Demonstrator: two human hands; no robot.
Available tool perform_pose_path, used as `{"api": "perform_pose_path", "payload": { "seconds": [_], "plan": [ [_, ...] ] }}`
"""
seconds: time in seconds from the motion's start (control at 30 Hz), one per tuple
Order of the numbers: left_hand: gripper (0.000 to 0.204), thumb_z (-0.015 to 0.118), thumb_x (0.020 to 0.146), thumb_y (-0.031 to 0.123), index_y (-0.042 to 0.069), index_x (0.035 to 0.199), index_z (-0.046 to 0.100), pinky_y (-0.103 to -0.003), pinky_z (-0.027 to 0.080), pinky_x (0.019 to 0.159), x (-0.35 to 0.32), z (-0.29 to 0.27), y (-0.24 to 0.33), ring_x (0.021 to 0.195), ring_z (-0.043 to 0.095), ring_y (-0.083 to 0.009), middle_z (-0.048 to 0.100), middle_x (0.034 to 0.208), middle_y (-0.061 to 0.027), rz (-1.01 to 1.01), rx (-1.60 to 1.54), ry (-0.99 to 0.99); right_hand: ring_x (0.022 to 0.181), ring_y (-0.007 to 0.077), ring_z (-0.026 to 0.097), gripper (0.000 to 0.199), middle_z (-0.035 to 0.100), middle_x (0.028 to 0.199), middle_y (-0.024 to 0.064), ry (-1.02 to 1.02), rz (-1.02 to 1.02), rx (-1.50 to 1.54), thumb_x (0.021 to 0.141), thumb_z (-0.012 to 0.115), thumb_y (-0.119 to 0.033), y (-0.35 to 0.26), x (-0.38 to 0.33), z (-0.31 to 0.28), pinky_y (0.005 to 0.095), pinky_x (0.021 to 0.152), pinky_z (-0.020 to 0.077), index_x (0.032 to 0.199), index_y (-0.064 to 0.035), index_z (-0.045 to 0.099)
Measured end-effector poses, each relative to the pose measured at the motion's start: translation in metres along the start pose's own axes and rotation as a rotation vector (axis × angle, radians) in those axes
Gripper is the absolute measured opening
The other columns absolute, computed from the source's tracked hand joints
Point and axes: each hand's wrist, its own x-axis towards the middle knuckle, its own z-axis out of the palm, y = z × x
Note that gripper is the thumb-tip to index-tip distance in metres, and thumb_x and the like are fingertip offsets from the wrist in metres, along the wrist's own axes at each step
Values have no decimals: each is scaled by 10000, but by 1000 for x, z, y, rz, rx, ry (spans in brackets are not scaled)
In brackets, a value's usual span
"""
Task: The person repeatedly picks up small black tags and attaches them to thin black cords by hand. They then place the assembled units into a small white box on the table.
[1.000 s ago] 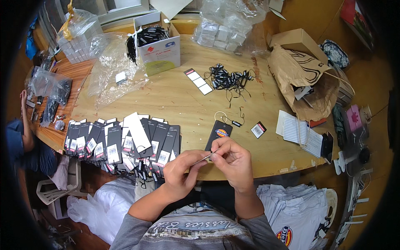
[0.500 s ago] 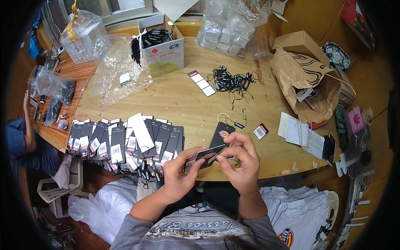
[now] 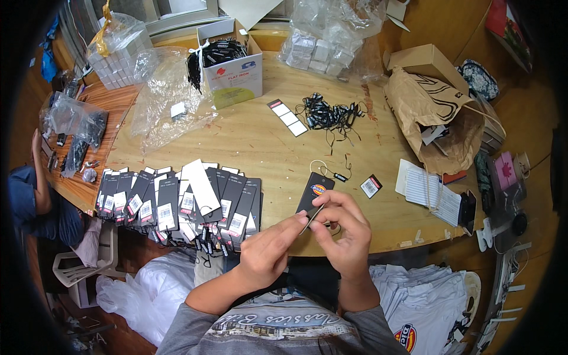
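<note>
My right hand [image 3: 345,236] pinches a dark hang tag [image 3: 315,216] between thumb and fingers, its thin edge turned up towards me. Fingers of my left hand [image 3: 266,251] are drawn together on the same tag from the other side; the left thumb is mostly hidden. Just beyond my fingertips lies a black hang tag with a round emblem [image 3: 310,192], a pale string loop [image 3: 319,166] at its top end. A black tag cord [image 3: 341,176] lies beside that loop. To the right is a small barcode card [image 3: 371,186].
Rows of black hang tags [image 3: 167,204] with barcode stickers cover the table's left front. Farther back are a tangled heap of black cords [image 3: 325,112], a sticker strip [image 3: 287,117] and a carton of cords [image 3: 234,74]. A paper bag [image 3: 414,112] stands right; another person [image 3: 35,195] sits left.
My left hand has moved right and its fingers have closed in against my right hand. The tag, earlier showing its dark face, is now seen edge-on.
</note>
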Motion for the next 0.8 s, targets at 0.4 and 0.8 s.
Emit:
{"api": "perform_pose_path", "payload": {
  "seconds": [0.4,0.8],
  "plan": [
    [80,502,704,-128,-74,762,514,-256,465,694,5,-1,5,800,565,-207,519,836,-136,-396,-687,331,562,187,472,134,508,730,73,53,-230,-200,599,651,9,2,-4,9,273,481,374,688,-26,557],
    [217,478,633,-169,-52,805,541,-299,478,668,8,-6,4,773,584,-252,563,820,-165,-66,-290,186,552,214,489,140,516,638,87,28,-90,-98,600,628,47,-6,-6,10,274,495,391,688,-5,532]
  ]
}}
